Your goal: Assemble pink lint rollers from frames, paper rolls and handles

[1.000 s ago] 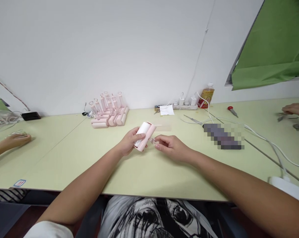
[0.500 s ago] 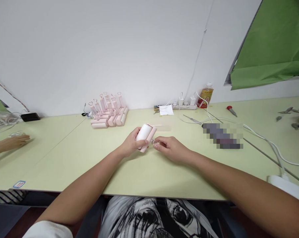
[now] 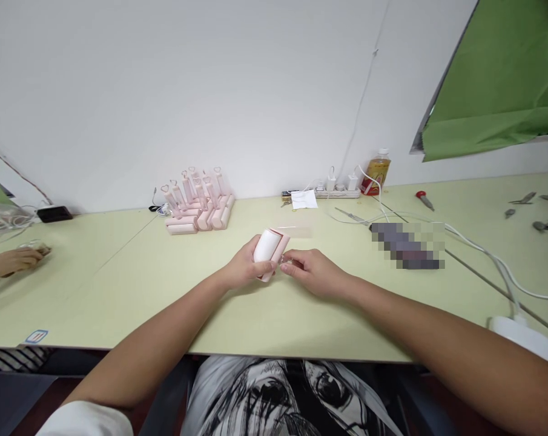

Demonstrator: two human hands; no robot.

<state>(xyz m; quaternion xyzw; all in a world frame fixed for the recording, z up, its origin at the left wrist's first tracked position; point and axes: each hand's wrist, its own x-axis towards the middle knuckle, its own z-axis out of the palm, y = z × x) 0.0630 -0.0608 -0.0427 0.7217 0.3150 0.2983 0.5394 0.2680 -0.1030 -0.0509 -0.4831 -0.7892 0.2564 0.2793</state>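
Tilted above the table, a pink-and-white handheld device (image 3: 267, 245) rests in my left hand (image 3: 245, 265), whose fingers wrap round its lower left side. A clear part (image 3: 296, 228) stretches to the right from the device's upper end. My right hand (image 3: 312, 270) is close against the device's right edge, thumb and fingers pinched together. Something small and shiny shows at those fingertips, too small to name. Several similar pink devices (image 3: 181, 226) are grouped by the wall, with clear upright tubes and heart-shaped loops on top.
A power strip (image 3: 341, 194) with chargers and a bottle (image 3: 377, 172) line the wall. Tweezers (image 3: 349, 214), a blurred-out dark item (image 3: 407, 247), white cables and a red-handled tool (image 3: 423, 200) lie to the right. At far left is another person's hand (image 3: 17, 264).
My left hand has turned the device slightly and brought it a little closer to my right fingers. The other person's hand has shifted left.
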